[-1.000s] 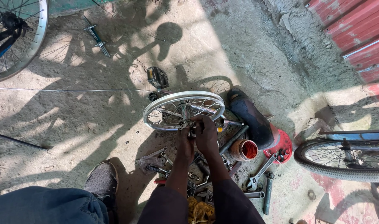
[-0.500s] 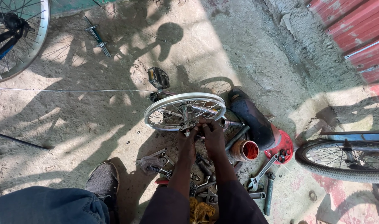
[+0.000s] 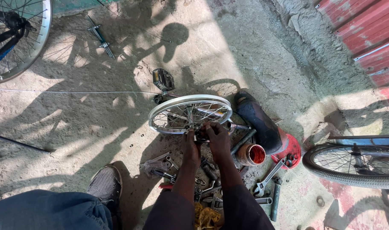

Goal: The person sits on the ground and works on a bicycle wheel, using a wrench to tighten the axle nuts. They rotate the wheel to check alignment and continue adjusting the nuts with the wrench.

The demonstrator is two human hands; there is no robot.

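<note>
A bare silver bicycle wheel rim [image 3: 160, 111] with spokes lies flat on the concrete ground in front of me. Both my hands reach to its hub at the near side. My left hand [image 3: 190, 142] grips the hub area from the left, fingers closed. My right hand [image 3: 216, 137] is closed over the hub and axle from the right. What exactly each hand pinches is hidden by the fingers. A bicycle pedal and crank [image 3: 163, 79] lie just beyond the rim.
Wrenches and spanners [image 3: 267, 179] lie scattered by my arms, next to an orange cup [image 3: 252, 154], a red lid [image 3: 291, 149] and a black tyre piece [image 3: 258, 121]. A tyred wheel [image 3: 352, 164] stands right, another bicycle wheel [image 3: 20, 38] top left. My shoe [image 3: 104, 184] rests lower left.
My hands stay on the wheel hub and shift only slightly, and the view has moved a little. The rim has not visibly moved.
</note>
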